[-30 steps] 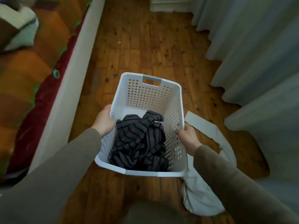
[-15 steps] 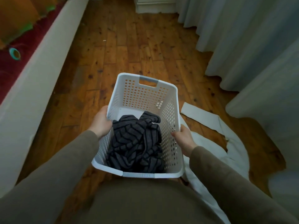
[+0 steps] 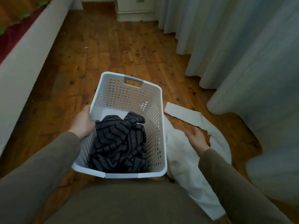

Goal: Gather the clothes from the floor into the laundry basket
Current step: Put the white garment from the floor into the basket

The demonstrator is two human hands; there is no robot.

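Knotty wooden floorboards (image 3: 126, 50) fill the upper centre of the frame, bare between a pale bed edge (image 3: 30, 52) at left and long grey-white curtains (image 3: 226, 46) at right. At centre, a white perforated plastic laundry basket (image 3: 155, 126) holds a crumpled dark striped garment (image 3: 118, 143). The left hand (image 3: 83, 122) clasps the basket's left rim; the right hand (image 3: 196, 139), fingers spread and holding nothing, hovers over a white garment (image 3: 181, 159) (lying against the basket's right wall).

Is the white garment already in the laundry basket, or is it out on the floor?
Out. The white garment lies spread on the wooden floor beside the laundry basket; only the striped garment is inside.
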